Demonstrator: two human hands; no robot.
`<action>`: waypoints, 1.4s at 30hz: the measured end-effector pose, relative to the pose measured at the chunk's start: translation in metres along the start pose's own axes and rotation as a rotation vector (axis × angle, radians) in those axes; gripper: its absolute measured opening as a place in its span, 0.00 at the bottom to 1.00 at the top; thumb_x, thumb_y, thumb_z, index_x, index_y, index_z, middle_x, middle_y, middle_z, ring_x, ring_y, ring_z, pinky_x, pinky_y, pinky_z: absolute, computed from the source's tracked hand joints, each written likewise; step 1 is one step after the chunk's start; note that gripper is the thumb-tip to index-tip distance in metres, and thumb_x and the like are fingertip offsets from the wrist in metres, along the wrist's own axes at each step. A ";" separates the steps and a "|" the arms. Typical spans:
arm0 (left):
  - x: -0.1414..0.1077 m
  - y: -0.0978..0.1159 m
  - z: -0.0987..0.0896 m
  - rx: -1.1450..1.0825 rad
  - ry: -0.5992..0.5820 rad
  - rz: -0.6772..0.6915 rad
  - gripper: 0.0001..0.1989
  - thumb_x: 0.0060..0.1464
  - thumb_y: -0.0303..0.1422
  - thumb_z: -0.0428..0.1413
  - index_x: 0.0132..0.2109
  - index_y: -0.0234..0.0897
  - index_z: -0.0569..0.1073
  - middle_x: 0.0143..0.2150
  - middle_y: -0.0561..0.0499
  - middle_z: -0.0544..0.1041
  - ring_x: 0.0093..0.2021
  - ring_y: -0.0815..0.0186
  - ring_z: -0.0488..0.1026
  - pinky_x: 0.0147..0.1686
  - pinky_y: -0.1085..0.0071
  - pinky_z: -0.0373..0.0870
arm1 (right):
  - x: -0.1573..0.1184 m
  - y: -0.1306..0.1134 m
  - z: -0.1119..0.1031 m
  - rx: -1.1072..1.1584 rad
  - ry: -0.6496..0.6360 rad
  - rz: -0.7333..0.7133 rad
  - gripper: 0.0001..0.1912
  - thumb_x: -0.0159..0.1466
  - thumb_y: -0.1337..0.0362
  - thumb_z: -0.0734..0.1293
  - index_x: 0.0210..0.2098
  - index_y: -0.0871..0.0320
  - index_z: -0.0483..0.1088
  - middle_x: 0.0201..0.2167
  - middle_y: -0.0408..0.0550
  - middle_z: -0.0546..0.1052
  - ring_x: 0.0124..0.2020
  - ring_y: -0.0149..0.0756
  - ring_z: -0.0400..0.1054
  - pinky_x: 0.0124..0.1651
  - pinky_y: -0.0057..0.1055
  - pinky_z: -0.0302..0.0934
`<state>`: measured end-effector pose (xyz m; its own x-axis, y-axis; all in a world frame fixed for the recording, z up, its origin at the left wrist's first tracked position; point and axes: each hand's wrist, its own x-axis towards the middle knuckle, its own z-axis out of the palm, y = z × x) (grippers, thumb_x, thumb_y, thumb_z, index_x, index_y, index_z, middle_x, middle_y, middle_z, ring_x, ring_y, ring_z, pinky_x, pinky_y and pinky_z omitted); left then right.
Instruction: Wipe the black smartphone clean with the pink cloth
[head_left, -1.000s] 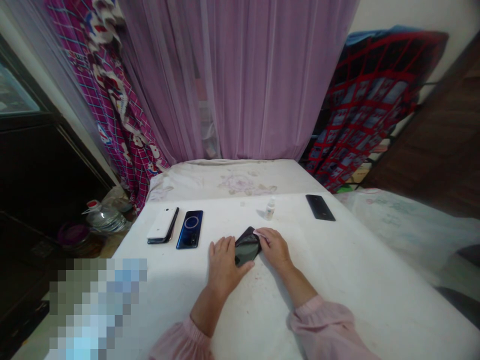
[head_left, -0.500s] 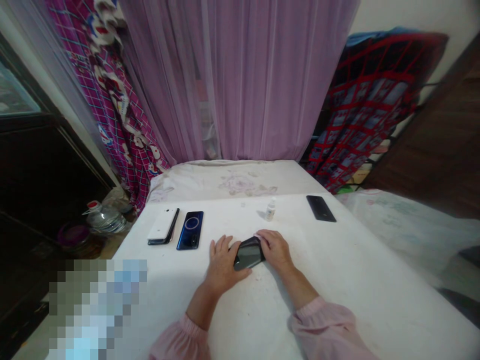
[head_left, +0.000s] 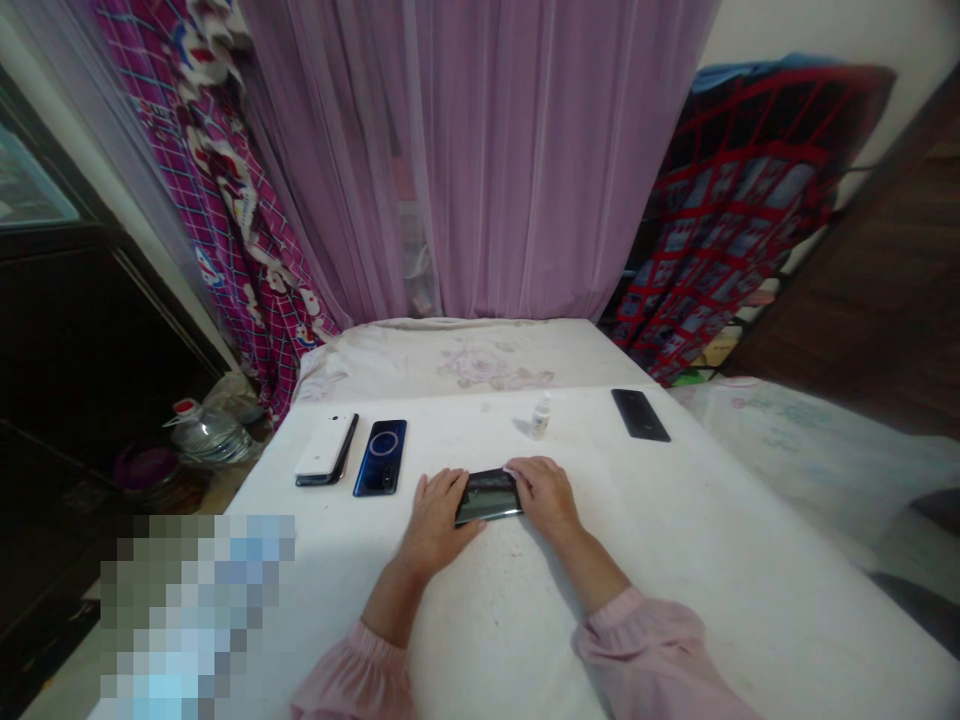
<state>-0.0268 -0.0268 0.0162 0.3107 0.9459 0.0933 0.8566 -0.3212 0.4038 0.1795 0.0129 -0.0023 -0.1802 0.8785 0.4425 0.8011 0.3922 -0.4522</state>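
Observation:
A dark, glossy phone (head_left: 489, 497) lies between my hands near the middle of the white-covered table. My left hand (head_left: 437, 522) grips its left end, the thumb along the near edge and the fingers at the far corner. At the right end, my right hand (head_left: 547, 498) has its fingers closed on the phone's edge; a bit of something pale shows at its fingertips, too small to make out. Just beyond the right hand stands a small clear bottle with a white label (head_left: 539, 418).
On the left lie a blue phone (head_left: 381, 458) and a white phone (head_left: 325, 447) stacked on a dark one. Another black phone (head_left: 640, 415) is at the far right. Purple curtains (head_left: 525, 160) hang behind the table (head_left: 637, 560).
The phone between my hands has turned from slanted to nearly level and shifted slightly left. My left hand has moved a little left with it; both hands keep their hold.

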 end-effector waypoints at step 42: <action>-0.002 0.001 0.004 0.032 0.053 0.014 0.31 0.53 0.36 0.58 0.63 0.40 0.61 0.63 0.42 0.65 0.65 0.53 0.57 0.64 0.46 0.44 | 0.001 -0.010 -0.003 -0.032 -0.049 -0.016 0.15 0.60 0.72 0.62 0.41 0.51 0.75 0.42 0.45 0.79 0.45 0.40 0.68 0.46 0.37 0.55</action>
<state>-0.0246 -0.0289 0.0130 0.3010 0.9422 0.1471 0.8653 -0.3347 0.3730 0.1726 0.0087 0.0047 -0.2201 0.8848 0.4107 0.8155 0.3979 -0.4203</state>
